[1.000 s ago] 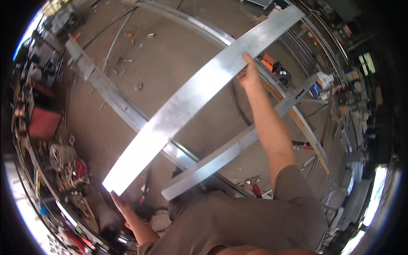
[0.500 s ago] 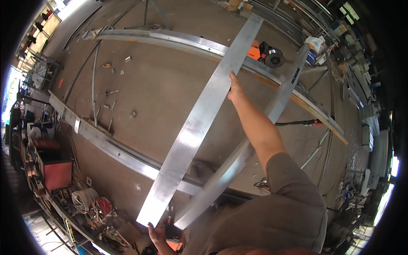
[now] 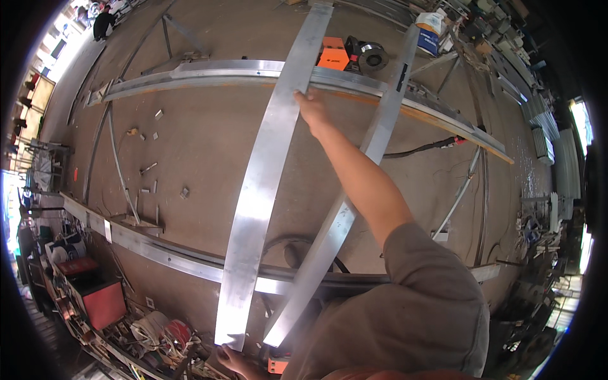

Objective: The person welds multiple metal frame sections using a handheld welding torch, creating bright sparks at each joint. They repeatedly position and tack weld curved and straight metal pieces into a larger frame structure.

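Note:
A long, wide, flat-faced silvery metal bar [image 3: 259,177] lies across two metal rails, the far rail [image 3: 237,68] and the near rail [image 3: 183,258]. My right hand [image 3: 313,113] grips its right edge just short of the far rail, thumb on top and fingers hidden beneath. At the bar's near end, my left hand [image 3: 233,361] is closed on the edge, its fingers partly out of sight. To the right, a second silvery bar [image 3: 332,244] also crosses both rails, slanting toward the first at the near side. My right forearm passes over it.
Beyond the far rail stand an orange machine [image 3: 333,56] with a dark wheel [image 3: 372,57] and a white-and-blue bag [image 3: 429,39]. Small metal offcuts [image 3: 184,192] lie on the floor. A red box [image 3: 104,304] is at lower left. Another person [image 3: 103,25] is far off at upper left.
The view has shifted. Held in both hands, the wide bar has swung its far end leftward, uncovering more of the orange machine. The second bar still lies across the rails.

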### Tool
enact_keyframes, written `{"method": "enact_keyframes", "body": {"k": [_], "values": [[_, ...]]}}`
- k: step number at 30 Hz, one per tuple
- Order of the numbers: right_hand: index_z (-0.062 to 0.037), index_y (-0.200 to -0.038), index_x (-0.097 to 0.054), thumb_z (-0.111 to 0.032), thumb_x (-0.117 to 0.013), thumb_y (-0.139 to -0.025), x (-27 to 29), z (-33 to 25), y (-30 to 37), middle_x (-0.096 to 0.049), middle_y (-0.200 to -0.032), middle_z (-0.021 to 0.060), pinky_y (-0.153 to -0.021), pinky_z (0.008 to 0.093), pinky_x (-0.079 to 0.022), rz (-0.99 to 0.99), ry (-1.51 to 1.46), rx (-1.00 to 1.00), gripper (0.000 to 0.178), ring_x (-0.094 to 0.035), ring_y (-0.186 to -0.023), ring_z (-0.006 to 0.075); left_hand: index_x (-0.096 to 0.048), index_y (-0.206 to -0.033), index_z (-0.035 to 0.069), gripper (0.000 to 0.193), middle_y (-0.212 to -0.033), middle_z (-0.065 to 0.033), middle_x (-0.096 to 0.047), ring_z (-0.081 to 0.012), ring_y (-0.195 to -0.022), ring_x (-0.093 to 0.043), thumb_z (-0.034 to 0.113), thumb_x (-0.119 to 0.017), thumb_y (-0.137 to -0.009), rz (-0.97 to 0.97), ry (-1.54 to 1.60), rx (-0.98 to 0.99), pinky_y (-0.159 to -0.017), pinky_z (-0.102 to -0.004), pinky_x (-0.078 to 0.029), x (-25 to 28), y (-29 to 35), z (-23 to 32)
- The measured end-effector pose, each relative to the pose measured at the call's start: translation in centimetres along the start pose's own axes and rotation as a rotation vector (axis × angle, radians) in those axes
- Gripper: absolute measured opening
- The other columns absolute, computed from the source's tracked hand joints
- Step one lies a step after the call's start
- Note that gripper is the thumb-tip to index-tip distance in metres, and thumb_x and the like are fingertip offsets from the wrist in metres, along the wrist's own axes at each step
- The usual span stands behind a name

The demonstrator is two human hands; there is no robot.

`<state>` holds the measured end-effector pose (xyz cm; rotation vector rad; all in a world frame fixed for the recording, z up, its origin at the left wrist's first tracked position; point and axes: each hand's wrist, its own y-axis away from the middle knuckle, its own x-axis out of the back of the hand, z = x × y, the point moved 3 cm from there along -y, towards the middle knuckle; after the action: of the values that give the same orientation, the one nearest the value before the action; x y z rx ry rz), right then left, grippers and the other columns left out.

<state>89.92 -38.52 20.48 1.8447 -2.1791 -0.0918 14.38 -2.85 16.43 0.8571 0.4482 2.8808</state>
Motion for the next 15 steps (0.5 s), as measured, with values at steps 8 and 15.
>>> {"method": "enact_keyframes", "body": {"k": [8, 15], "values": [[0.0027, -0.155, -0.04, -0.057, -0.072, -0.093, 22.8, 5.7, 11.2, -0.052, -0.151, 0.017, -0.116, 0.0419, -0.039, 0.752, -0.202, 0.152, 0.091, -0.044, -0.144, 0.032, -0.048, -0.148, -0.002, 0.089, -0.132, -0.0284, -0.062, -0.0455, -0.124, -0.06, 0.031, -0.09, -0.078, -0.978, -0.6, -0.867, -0.104, -0.0513, -0.049, -17.7, 22.5, 17.6], [-0.0143, -0.151, -0.049, -0.085, -0.056, -0.087, 17.0, 18.9, 12.1, -0.059, -0.143, 0.0092, -0.113, 0.0494, -0.041, -0.199, -1.039, -0.542, 0.095, -0.055, -0.131, 0.0278, -0.041, -0.149, 0.001, 0.086, -0.134, -0.0225, -0.06, -0.0429, -0.114, -0.064, 0.035, -0.082, -0.082, -0.918, -0.921, -1.156, -0.093, -0.0509, -0.054, -27.2, 28.1, 15.9]]}}
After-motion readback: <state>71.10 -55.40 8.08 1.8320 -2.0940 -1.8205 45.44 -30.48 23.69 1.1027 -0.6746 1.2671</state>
